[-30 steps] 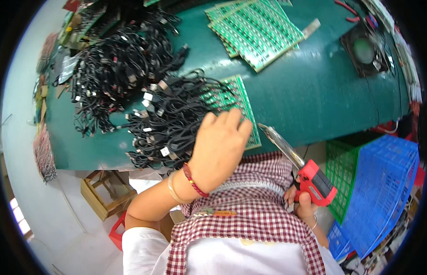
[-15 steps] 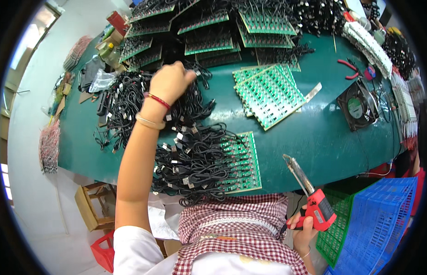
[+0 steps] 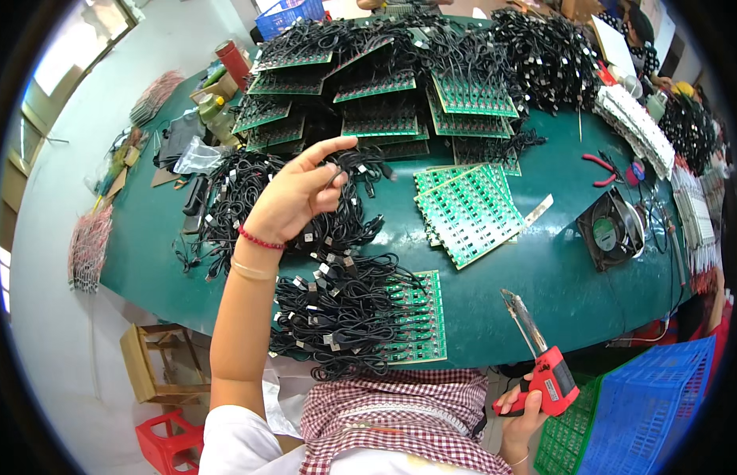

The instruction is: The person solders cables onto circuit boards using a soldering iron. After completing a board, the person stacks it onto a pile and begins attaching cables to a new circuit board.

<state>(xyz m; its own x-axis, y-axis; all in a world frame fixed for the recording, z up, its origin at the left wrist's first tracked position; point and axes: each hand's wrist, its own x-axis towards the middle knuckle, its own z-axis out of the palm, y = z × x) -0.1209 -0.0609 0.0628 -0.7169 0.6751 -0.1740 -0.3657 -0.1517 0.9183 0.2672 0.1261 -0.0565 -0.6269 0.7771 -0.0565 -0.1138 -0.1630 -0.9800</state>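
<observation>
Though dark-tipped, red-and-black soldering gun (image 3: pixel 552 381) in right fingers (image 3: pixel 511 400), left fingers (image 3: pixel 329 196) narrow on black cable (image 3: pixel 368 161).

Electronics workshop: circuit boards (image 3: pixel 467 214), soldering gun (image 3: pixel 554 381)

Black cables (image 3: pixel 240 188) lie heaped (red soldering gun (image 3: pixel 554 377) tilted).

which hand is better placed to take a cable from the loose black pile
Probably the left hand: it is right at the loose black cable pile, while the right hand grips the red soldering gun, farther off to the right.
</observation>
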